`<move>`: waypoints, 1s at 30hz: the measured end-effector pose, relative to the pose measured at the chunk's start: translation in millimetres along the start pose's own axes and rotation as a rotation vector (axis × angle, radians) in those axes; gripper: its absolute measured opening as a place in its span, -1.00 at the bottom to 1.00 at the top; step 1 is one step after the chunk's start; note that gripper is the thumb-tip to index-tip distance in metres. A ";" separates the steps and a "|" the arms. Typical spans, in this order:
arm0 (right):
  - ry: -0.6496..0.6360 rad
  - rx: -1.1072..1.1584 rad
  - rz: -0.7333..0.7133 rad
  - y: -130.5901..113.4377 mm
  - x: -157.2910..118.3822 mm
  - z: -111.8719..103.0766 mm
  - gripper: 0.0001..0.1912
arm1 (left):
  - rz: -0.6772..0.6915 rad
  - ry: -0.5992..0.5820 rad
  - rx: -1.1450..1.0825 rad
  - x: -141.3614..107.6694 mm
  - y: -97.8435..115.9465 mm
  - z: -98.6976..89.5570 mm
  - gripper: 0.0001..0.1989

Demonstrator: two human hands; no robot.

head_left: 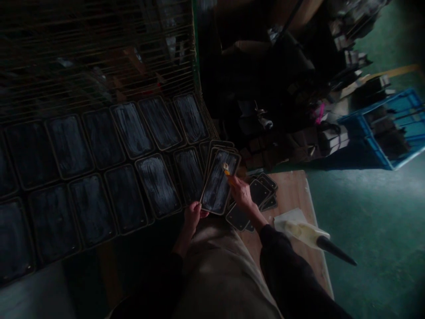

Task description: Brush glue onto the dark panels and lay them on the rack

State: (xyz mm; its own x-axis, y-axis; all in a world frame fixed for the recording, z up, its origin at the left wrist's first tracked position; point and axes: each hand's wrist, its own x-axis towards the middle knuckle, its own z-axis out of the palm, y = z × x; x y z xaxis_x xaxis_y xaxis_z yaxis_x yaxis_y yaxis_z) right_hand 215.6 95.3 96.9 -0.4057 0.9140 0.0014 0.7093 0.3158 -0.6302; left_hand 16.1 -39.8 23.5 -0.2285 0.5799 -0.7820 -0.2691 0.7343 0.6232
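Observation:
My left hand (193, 215) pinches the near-left corner of a dark rectangular panel (217, 186) with rounded corners and a pale rim. Wet-looking streaks run along the panel's face. Other panels lie fanned beneath it. In my right hand (241, 191) is a small brush (226, 168) with a yellow handle, its pale head at the panel's upper part. Just right of that hand, several dark panels (260, 192) with small dots at their corners lie in a loose pile on a wooden board.
Rows of streaked panels (157, 184) cover a rack surface to the left, below a wire grid (99, 53). A white bottle with a black nozzle (307, 230) lies on the wooden board (292, 190). A blue crate (368, 133) and dark bundles (282, 110) stand beyond.

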 end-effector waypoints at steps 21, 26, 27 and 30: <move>0.146 0.249 0.187 5.3 -49.4 -19.6 -0.71 | 0.037 0.000 0.053 -6.7 11.0 4.2 -0.86; 0.124 0.203 0.206 -8.9 -65.6 -7.0 -0.72 | 0.049 -0.008 -0.043 -11.5 10.6 7.9 -0.82; 0.102 0.211 0.225 -15.2 -76.3 -2.7 -0.73 | 0.056 -0.014 -0.067 -12.9 10.5 8.4 -0.81; 0.038 0.271 0.308 -33.0 -108.0 5.1 -0.73 | 0.072 -0.035 -0.096 -17.4 11.8 9.4 -0.77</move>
State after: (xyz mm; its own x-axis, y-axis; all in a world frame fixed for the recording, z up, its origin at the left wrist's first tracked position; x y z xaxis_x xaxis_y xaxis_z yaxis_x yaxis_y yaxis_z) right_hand 233.1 -15.1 113.6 -0.1728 0.9656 -0.1941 0.6147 -0.0482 -0.7873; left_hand 25.7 -38.0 44.3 -0.2185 0.6431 -0.7339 -0.3421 0.6539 0.6748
